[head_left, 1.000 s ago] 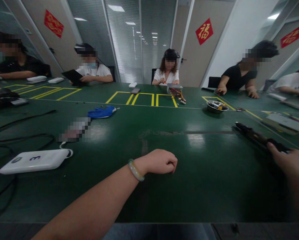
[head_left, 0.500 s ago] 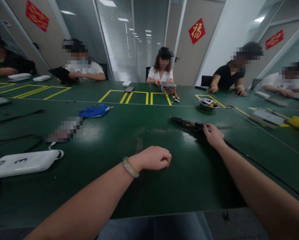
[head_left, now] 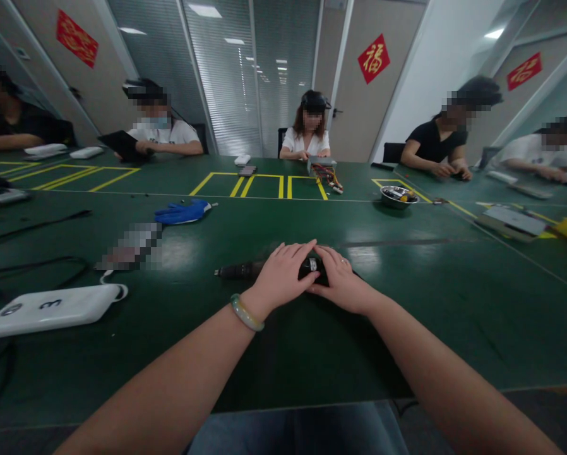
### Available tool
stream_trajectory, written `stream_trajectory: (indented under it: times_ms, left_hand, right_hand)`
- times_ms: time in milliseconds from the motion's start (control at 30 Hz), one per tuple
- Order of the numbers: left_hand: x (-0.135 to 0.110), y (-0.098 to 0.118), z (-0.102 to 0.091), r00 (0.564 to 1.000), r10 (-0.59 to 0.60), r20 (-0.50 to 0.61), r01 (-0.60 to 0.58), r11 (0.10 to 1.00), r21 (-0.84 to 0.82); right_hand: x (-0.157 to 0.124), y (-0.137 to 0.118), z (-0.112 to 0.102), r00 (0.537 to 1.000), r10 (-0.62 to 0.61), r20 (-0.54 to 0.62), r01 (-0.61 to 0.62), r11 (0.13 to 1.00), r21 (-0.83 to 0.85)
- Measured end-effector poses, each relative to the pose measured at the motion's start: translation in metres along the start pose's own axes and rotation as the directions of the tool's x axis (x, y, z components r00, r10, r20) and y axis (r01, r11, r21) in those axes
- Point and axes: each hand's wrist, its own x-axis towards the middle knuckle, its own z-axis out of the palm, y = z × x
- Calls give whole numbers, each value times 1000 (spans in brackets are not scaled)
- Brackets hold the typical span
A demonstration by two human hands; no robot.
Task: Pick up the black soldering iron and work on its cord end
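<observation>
On the green surface (head_left: 454, 278), our left hand (head_left: 283, 273) and right hand (head_left: 344, 284) wrap fingers (head_left: 302, 256) over the black tool (head_left: 238, 272), presumably steadying its rounded body.

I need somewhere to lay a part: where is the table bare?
Bare table runs beyond the black tool, between the blue glove and metal bowl, and between that bowl and the right hand. Crowded: the left, with the white device marked 3 and cables, and the middle, where the left hand meets the right over the tool.

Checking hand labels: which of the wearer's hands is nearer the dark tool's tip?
The left hand, wearing the bangle; the bare-wristed right hand is farther along the tool.
</observation>
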Motion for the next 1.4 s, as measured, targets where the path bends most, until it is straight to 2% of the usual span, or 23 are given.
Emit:
stream_trajectory:
  times_ms: [100, 233, 333, 433, 500, 567, 633, 700, 767, 800, 867, 967, 1067, 1267, 1400]
  left_hand:
    - [-1, -2, 2, 1000, -16, 22, 15, 999, 28]
    - [-1, -5, -1, 995, -24, 93, 21, 999, 28]
    - [0, -8, -2, 988, -17, 154, 14, 1000, 19]
    - [2, -10, -1, 986, -3, 168, 1, 1000, 17]
    - [3, -11, 0, 984, 3, 178, -7, 1000, 20]
    - [5, -11, 1, 983, 6, 184, -12, 1000, 29]
    - [7, -11, 1, 984, 4, 175, -12, 999, 45]
    - [8, -14, 1, 986, 5, 165, -15, 998, 58]
    - [9, -18, -1, 985, 12, 171, -22, 998, 59]
    - [9, -21, -4, 983, 14, 182, -25, 998, 55]
    - [8, -25, -9, 977, 16, 214, -26, 999, 46]
    - [4, -26, -15, 970, 14, 241, -25, 999, 41]
    - [2, -20, -12, 976, 33, 217, -42, 998, 36]
    - [7, -6, 5, 982, 86, 165, -98, 993, 62]
    - [9, -4, 8, 984, 109, 140, -120, 990, 73]
  right_hand:
    - [-12, 17, -32, 992, 105, 71, -102, 994, -44]
    - [-25, 44, -65, 934, 283, 217, -273, 959, -76]
    - [-32, 55, -73, 886, 303, 352, -296, 952, -76]
    - [-34, 57, -71, 873, 273, 403, -260, 962, -89]
    - [-32, 55, -67, 879, 276, 389, -244, 961, -130]
    - [-28, 52, -62, 880, 342, 331, -292, 937, -193]
    - [-23, 50, -58, 869, 457, 191, -412, 881, -235]
    - [-19, 48, -55, 836, 548, 2, -536, 819, -204]
    - [-15, 48, -53, 802, 583, -130, -596, 793, -124]
    - [-14, 47, -52, 797, 583, -154, -599, 797, -79]
    - [-13, 45, -50, 827, 552, -111, -555, 832, -1]
    - [-12, 39, -47, 893, 450, 24, -451, 892, 44]
    - [-12, 32, -43, 915, 396, 73, -400, 916, 33]
    - [-10, 28, -35, 928, 371, 19, -372, 927, 48]
    - [-8, 21, -32, 943, 312, -117, -320, 946, -56]
